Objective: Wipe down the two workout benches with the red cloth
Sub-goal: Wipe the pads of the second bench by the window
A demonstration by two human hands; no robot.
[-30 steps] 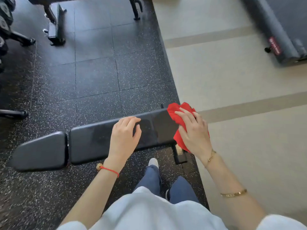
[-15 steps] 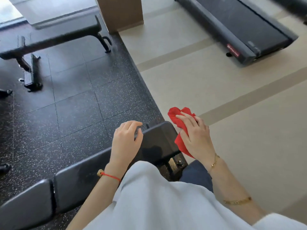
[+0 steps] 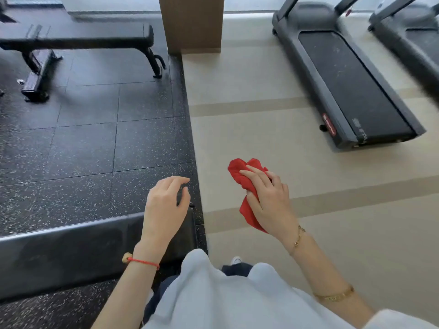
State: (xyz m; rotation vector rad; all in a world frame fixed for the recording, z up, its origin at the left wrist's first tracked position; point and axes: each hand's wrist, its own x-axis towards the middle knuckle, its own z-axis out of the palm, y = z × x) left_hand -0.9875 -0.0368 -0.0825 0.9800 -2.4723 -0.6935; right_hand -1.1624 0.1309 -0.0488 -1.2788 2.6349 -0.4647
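- Presently, the red cloth (image 3: 247,186) is shown bunched in the right hand (image 3: 268,200), held in the air over the pale floor (image 3: 261,91), just beyond the end of the near bench (image 3: 71,252).
- Fingers (image 3: 255,178) of the right hand are seen curled over the cloth's crumpled top, while a loose tail hangs below the palm toward the wrist.
- The left hand (image 3: 164,207) is pictured above the near bench's end, fingers loosely bent and grasping nothing; whether it touches the pad cannot be told.
- The cloth is judged soft, light and limp: it will fold wherever it is not supported, so a grip around the gathered middle, as shown, is judged suitable, with a flat face spread under the palm for wiping.
- The near bench's pad appears smooth and faintly glossy; the cloth is expected to slide easily over it, and moderate downward pressure is judged necessary.
- A second bench (image 3: 78,38) is seen well apart from the near bench, across the dark speckled mat (image 3: 83,143).
- A treadmill (image 3: 344,79) is seen far from the near bench, across the pale floor, with a brown pillar (image 3: 191,22) beside the second bench.
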